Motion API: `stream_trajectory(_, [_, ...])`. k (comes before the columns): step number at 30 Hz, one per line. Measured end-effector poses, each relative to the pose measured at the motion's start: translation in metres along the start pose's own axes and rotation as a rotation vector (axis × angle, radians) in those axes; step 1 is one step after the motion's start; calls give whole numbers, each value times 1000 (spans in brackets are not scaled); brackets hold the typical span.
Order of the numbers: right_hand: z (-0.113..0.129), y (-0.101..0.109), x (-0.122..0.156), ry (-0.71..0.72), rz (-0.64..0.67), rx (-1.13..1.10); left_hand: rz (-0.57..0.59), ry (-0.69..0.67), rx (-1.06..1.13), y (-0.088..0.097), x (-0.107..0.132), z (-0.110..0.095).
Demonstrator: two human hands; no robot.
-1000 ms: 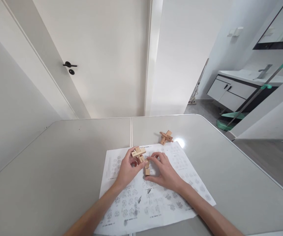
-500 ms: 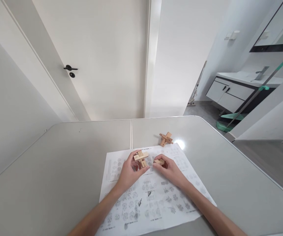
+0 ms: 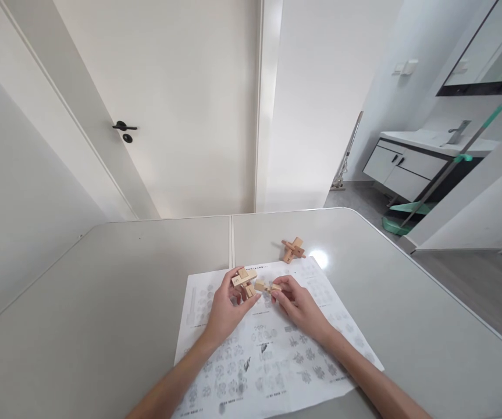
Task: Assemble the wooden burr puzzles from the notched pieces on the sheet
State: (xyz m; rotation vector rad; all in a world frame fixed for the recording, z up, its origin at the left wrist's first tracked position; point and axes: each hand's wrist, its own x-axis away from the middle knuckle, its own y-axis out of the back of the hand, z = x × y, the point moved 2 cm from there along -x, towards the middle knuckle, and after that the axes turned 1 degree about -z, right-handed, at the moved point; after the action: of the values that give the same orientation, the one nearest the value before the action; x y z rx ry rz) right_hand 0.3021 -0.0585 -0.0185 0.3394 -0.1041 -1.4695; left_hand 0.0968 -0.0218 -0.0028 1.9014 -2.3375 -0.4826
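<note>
Left hand [image 3: 225, 305] gripping the joined wooden blocks [image 3: 244, 279] over the printed sheet [image 3: 279, 352], right hand [image 3: 298, 302] pinching a notched wooden piece [image 3: 260, 286] right beside them, wooden cross [image 3: 293, 250] sitting beyond on the counter [image 3: 102, 308]

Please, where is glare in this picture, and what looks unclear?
Head view: white glare on the glossy grey table, right of the brown wooden cross-shaped puzzle; head view: fine print on the white paper sheet too soft to read; head view: pale wooden block assembly has clear outline.
</note>
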Motion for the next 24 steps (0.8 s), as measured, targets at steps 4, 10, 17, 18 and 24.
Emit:
stream_trajectory(4, [-2,-1,2,46,-62,66,3,-109,-159,-2,4,0])
stream_trajectory(10, [-3,-3,8,108,-84,199,100,-341,-365,-6,12,1])
stream_trajectory(17, [-10,-7,11,163,-95,285,120,-455,-395,-9,12,-1])
stream_trajectory(18, [-10,-7,11,163,-99,283,126,-459,-385,-9,11,-2])
stream_trajectory(24, [-5,-9,11,192,-37,284,116,-432,-385,-8,12,-9])
